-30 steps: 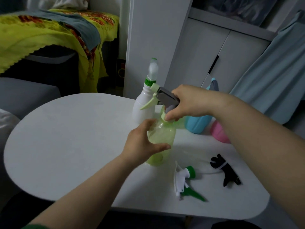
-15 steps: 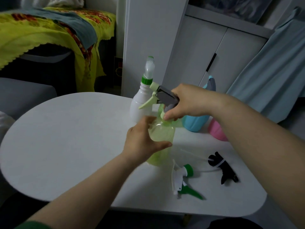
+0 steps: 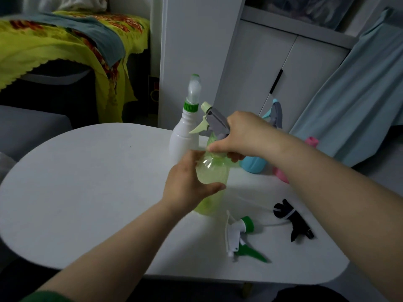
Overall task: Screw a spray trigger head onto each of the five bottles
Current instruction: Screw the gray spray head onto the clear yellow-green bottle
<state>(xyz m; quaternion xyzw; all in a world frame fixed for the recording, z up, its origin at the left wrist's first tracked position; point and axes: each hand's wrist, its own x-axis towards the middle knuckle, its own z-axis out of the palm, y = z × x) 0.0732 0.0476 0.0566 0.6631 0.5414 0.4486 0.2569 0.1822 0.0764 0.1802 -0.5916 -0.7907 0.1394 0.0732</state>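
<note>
Centrally, the white table [image 3: 87,192] carries all task items; no brand, label or legible writing shows on any of them.

1. Green bottle [image 3: 214,177]: translucent, upright, standing on the table at mid-frame. The left hand [image 3: 187,184] is wrapped around its body, thumb across the near side and fingers curled behind, clamped on the bottle.
2. White bottle [image 3: 184,140]: upright, just behind and left of the green bottle, fitted with a green collar and a clear cap.
3. Blue bottle [image 3: 254,166]: behind the right forearm, largely hidden; a grey-and-blue trigger head [image 3: 275,112] rises above it.
4. Pink bottle [image 3: 281,174]: right of the blue bottle, mostly covered by the forearm; its pink top [image 3: 311,141] shows above the arm.
5. Grey trigger head [image 3: 214,123]: pale green nozzle and lever, pointing left, seated on the green bottle's neck. The right hand [image 3: 244,136] grips it from the right; thumb and fingers are closed around the collar at the neck.
6. White-and-green trigger head [image 3: 238,236]: lying loose on its side on the table, near the front edge, right of the green bottle.
7. Black trigger head [image 3: 292,221]: lying loose on the table, just right of the white-and-green one, a clear dip tube extending from it.
</note>
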